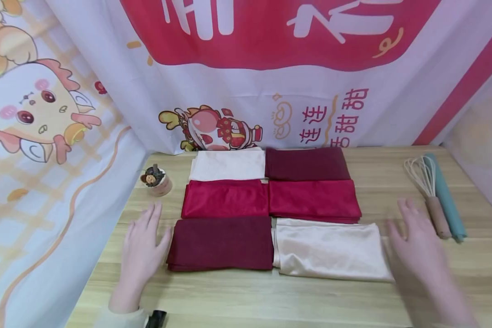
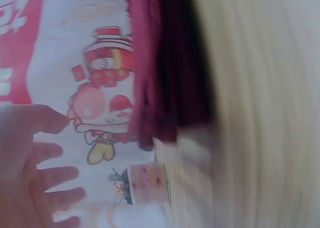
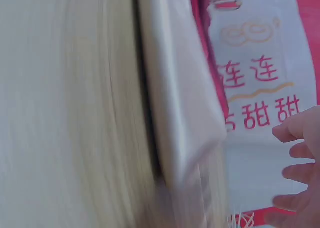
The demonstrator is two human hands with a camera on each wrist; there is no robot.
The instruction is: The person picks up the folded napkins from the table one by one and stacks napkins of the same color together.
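Observation:
Six is beyond my tally, so several folded cloths lie in two columns on the table. Nearest are a dark maroon cloth [image 1: 220, 243] on the left and a shiny cream cloth [image 1: 332, 248] on the right. Behind them lie two crimson cloths [image 1: 225, 199], then a white cloth [image 1: 229, 165] beside another maroon cloth [image 1: 307, 164]. My left hand [image 1: 143, 246], fingers spread, is just left of the near maroon cloth; whether the thumb touches it I cannot tell. My right hand [image 1: 420, 241], blurred and holding nothing, is right of the cream cloth, fingers extended.
A small decorated cup-like object [image 1: 160, 184] stands at the back left of the wooden table [image 1: 238, 300]. To the right lie a whisk [image 1: 430, 196] with a wooden handle and a teal rolled item [image 1: 447, 200]. A printed curtain [image 1: 246, 82] hangs behind.

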